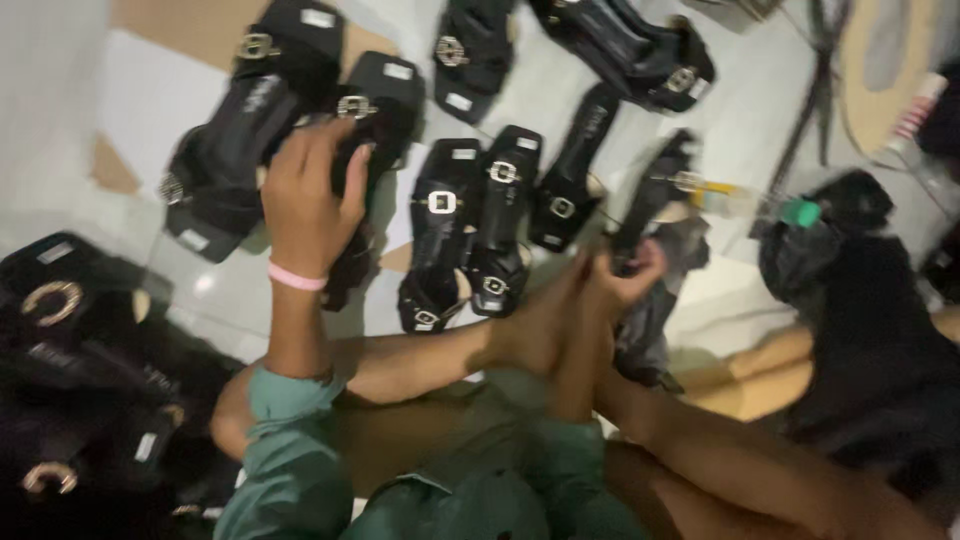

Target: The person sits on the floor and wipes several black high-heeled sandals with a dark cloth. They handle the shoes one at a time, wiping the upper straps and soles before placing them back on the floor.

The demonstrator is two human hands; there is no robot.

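Sorting black sandals on the floor: the left hand (308, 205) rests spread on one sandal (365, 150), the right hand (620, 278) pinches another sandal (650, 195); next needs a firm grip.

The left hand (312, 195) reaches forward with the arm nearly straight, back of the hand up, fingers curled downward in a loose grasp. A pink band circles its wrist, and a green sleeve is pushed up at the elbow. The right hand (625, 275) sits lower and nearer, wrist bent, fingers pinched closed. The bare legs are folded, one foot beside the right hand.
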